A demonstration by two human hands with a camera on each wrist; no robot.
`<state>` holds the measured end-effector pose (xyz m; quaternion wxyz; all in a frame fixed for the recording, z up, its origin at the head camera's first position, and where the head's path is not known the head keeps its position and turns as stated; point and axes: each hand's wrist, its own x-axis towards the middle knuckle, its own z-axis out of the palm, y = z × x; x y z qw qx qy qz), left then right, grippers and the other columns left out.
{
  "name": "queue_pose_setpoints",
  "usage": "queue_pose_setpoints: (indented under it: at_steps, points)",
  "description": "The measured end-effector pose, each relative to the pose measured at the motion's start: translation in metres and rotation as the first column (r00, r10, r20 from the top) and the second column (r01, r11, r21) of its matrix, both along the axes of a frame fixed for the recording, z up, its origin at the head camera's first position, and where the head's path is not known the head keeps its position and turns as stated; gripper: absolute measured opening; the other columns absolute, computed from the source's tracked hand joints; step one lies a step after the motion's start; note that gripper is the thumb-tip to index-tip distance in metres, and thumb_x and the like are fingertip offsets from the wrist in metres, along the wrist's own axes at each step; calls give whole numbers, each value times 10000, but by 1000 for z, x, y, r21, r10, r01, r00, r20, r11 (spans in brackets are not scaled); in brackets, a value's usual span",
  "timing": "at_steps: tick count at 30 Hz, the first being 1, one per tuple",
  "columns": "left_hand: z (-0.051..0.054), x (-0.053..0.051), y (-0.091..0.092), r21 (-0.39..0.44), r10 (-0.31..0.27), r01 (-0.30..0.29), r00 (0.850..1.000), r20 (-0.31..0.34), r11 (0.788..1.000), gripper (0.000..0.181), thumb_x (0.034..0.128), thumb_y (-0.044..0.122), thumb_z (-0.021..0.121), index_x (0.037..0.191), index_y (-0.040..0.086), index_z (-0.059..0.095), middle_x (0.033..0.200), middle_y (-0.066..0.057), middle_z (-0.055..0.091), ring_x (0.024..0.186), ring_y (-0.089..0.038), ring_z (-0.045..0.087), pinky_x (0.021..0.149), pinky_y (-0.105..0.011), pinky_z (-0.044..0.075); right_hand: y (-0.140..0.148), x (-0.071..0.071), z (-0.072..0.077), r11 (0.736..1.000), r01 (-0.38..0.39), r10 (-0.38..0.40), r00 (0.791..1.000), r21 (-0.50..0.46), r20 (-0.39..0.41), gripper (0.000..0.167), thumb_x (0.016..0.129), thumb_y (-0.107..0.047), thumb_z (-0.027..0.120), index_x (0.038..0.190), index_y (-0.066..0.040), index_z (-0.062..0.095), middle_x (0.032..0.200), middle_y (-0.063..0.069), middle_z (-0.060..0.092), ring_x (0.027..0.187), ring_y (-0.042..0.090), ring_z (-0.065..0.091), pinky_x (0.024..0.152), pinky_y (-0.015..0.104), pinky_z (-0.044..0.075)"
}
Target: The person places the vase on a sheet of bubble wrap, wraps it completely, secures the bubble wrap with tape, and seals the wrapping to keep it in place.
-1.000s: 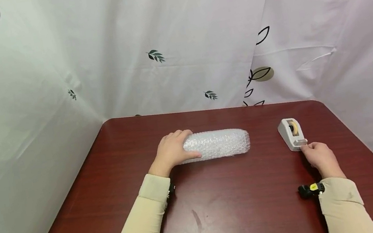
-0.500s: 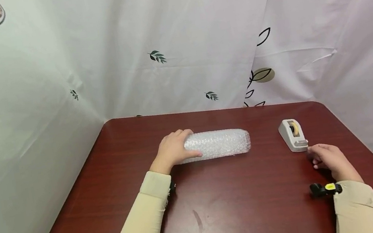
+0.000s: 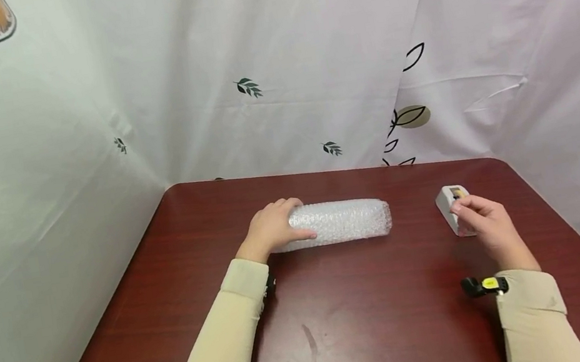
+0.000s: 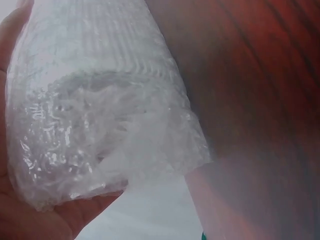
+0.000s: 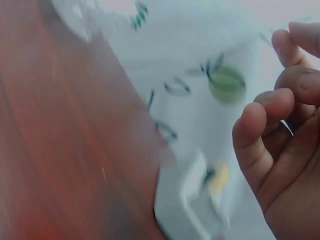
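On the table lies a roll-shaped bundle in bubble wrap. My left hand grips its left end, thumb on the near side and fingers over the far side. In the left wrist view the bubble wrap shows folded layers at this end. A white tape dispenser with a yellowish roll stands to the right, partly hidden behind my right hand. Thumb and forefinger of that hand pinch together above the dispenser, seemingly on a piece of clear tape too faint to make out. The right wrist view shows the dispenser below the fingers.
The dark red wooden table has rounded far corners. White curtains with leaf prints hang behind it and along both sides. Black straps with small cameras sit at the wrists.
My right hand came away from the dispenser's front edge to the right, then rose and moved back left, now in front of the dispenser. The left hand and bundle stayed put.
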<state>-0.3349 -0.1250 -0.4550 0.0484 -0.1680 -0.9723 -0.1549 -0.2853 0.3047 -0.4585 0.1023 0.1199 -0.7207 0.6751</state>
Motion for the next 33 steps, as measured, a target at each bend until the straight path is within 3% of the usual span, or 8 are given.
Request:
queue_pose_setpoints:
  at_steps: [6,13,19,24,33]
  points:
    - [0,-6,1,38,7,-10,998,64,999,823,733,694,772,1393,248,564,1321,-9,607,1186,-243,591,952,-492,499,-55,-15,3,994,38,-38,999,104,-5,98,974,-91,670,929,-137,744,730,-85,641,511,109,527,481,263,489]
    - [5,-9,1,66,14,-21,994,107,998,784,738,673,778,1366,249,576,1328,-10,609,1187,-236,588,961,-491,490,-126,-25,-10,996,81,-78,992,-30,97,94,954,-97,697,909,-16,717,518,-17,511,391,112,448,422,259,435]
    - [8,-14,2,80,8,-19,992,128,997,767,754,673,765,1362,245,575,1356,0,602,1206,-226,576,984,-486,477,-171,-20,-25,994,42,-21,981,-104,194,152,939,-81,701,918,70,698,470,-18,446,361,87,407,396,222,418]
    - [9,-16,1,116,10,-27,990,139,993,731,751,657,776,1329,247,596,1315,-2,624,1143,-220,592,958,-475,487,-195,-15,-38,984,67,-21,963,-164,270,168,933,-96,707,911,70,696,467,-29,442,351,72,412,393,216,412]
    - [7,-16,-2,132,29,-53,983,183,990,743,748,660,777,1344,263,582,1323,1,616,1134,-224,588,951,-472,482,-207,-9,-52,987,96,-62,966,-125,251,264,922,-135,736,918,128,715,440,-20,436,351,87,419,390,232,407]
